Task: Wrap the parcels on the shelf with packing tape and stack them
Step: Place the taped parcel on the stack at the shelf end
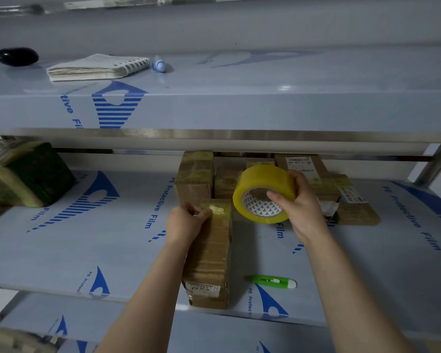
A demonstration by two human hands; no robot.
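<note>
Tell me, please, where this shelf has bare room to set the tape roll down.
The widest bare patch lies between the green bundle and the long parcel your left hand grips. Another lies right of the green cutter, in front of the flat parcels. Behind the tape roll in your right hand, upright parcels crowd the back.
</note>
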